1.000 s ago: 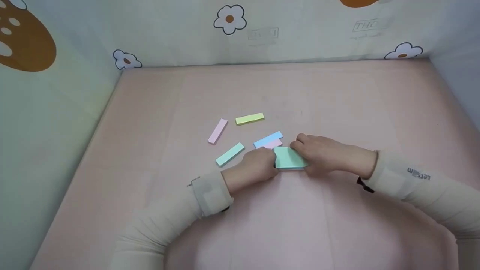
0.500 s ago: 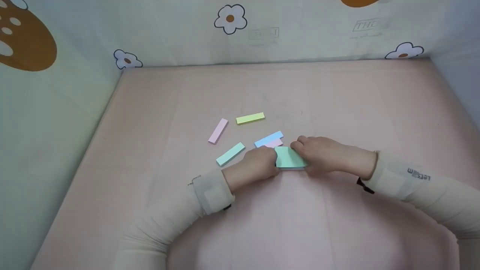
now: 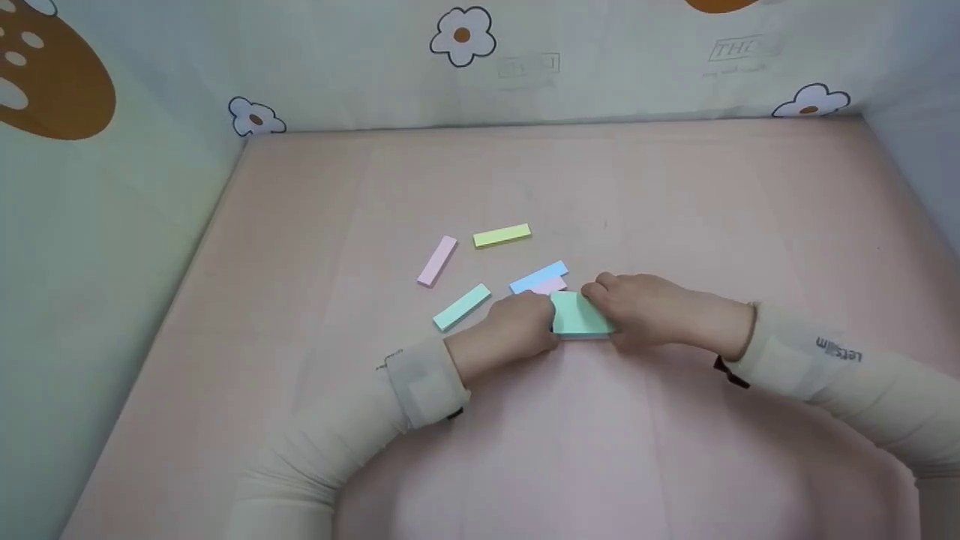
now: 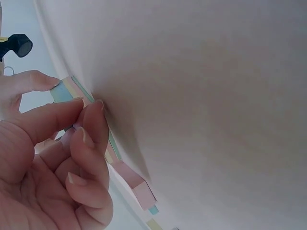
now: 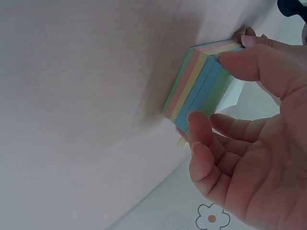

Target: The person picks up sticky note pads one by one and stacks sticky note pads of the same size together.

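A stack of sticky note pads [image 3: 579,313] sits between both hands, its top pad mint green. Seen from the right wrist, the stack [image 5: 192,86] is layered in green, pink, yellow and blue. My left hand [image 3: 517,326] pinches its left side, thumb and fingertips at the edge. On the opposite side, my right hand [image 3: 641,307] grips the stack with the thumb near one corner and curled fingers at another. Just behind the left knuckles lie a narrow blue pad [image 3: 537,277] and a pink pad [image 3: 551,285], the pink one partly hidden.
Further narrow sticky note pads lie loose to the left and back: a yellow one [image 3: 502,235], a pink one [image 3: 437,261] and a green one [image 3: 462,307]. A pale pink cloth [image 3: 675,202] covers the table, with flower-printed walls [image 3: 360,60] at the back and sides.
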`<action>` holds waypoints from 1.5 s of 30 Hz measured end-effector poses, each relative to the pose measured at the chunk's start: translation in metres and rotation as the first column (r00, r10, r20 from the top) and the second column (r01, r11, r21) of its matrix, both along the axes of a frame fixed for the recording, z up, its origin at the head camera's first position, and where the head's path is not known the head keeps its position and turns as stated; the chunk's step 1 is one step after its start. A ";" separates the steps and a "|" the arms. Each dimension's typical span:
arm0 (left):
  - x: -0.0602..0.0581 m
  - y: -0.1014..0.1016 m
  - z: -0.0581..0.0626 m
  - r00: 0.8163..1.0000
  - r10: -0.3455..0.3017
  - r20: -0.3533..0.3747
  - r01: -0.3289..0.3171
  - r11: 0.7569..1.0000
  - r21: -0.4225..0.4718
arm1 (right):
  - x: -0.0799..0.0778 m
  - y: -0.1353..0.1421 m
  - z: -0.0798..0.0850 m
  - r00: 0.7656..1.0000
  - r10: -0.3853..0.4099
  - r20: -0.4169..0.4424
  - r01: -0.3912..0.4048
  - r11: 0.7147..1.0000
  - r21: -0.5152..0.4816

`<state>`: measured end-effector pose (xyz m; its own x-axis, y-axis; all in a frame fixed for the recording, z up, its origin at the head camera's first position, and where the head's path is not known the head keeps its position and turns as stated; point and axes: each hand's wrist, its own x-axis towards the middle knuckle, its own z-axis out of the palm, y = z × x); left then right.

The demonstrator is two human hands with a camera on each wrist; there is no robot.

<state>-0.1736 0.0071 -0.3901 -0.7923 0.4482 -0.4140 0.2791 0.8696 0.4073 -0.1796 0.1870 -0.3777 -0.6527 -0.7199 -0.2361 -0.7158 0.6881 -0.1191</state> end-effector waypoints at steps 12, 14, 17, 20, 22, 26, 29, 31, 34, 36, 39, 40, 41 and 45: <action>0.000 0.001 0.001 1.000 -0.002 -0.001 0.002 1.000 -0.031 | 0.001 0.001 0.000 1.000 0.017 -0.014 -0.017 1.000 -0.003; 0.000 0.002 0.001 1.000 -0.002 -0.001 0.002 0.999 -0.040 | 0.001 0.001 0.000 1.000 0.019 -0.017 -0.019 1.000 -0.007; -0.001 0.002 0.000 1.000 0.000 -0.001 0.000 0.999 -0.041 | 0.001 0.000 0.000 1.000 0.011 -0.007 -0.011 1.000 -0.005; 0.000 0.002 0.000 1.000 0.002 0.003 -0.002 0.999 -0.035 | 0.001 0.000 0.000 1.000 0.002 0.012 -0.002 1.000 -0.007; 0.000 0.003 0.000 1.000 0.007 0.004 -0.007 0.999 -0.035 | 0.001 0.000 0.000 1.000 -0.002 0.026 0.002 1.000 -0.008; 0.000 0.003 0.000 1.000 0.015 0.011 -0.015 0.999 -0.032 | 0.001 -0.001 0.000 0.998 -0.008 0.058 0.010 1.000 -0.019; 0.000 0.002 0.000 1.000 0.011 0.008 -0.010 1.000 -0.029 | 0.000 -0.001 0.000 0.998 -0.007 0.064 0.009 0.999 -0.034; 0.000 0.002 0.000 1.000 0.009 0.003 -0.009 1.000 -0.021 | 0.000 -0.001 0.000 0.998 -0.008 0.064 0.011 0.999 -0.037; 0.000 0.001 0.001 1.000 0.006 0.000 -0.006 1.000 -0.015 | 0.000 -0.001 0.000 0.998 -0.015 0.065 0.017 0.999 -0.030; 0.000 0.001 0.001 1.000 0.005 0.001 -0.005 1.000 -0.015 | 0.000 -0.001 0.001 0.997 -0.025 0.073 0.027 0.999 -0.024; 0.000 0.000 0.001 1.000 0.000 0.002 0.000 1.000 -0.014 | 0.001 -0.001 0.000 0.995 -0.040 0.087 0.042 0.999 -0.024; 0.000 0.000 0.001 1.000 -0.004 0.000 0.004 1.000 -0.014 | 0.001 0.000 0.000 0.995 -0.041 0.090 0.044 0.999 -0.026; 0.000 0.000 0.001 1.000 -0.007 -0.002 0.007 1.000 -0.010 | 0.001 0.000 0.000 0.995 -0.040 0.091 0.043 0.999 -0.029; 0.001 -0.002 0.001 1.000 -0.019 -0.008 0.019 1.000 0.008 | 0.001 0.003 0.002 0.996 -0.033 0.083 0.036 0.999 -0.041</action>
<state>-0.1725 0.0050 -0.3890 -0.7869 0.4664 -0.4042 0.2984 0.8608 0.4123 -0.1784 0.1899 -0.3758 -0.6568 -0.7079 -0.2599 -0.6785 0.7051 -0.2059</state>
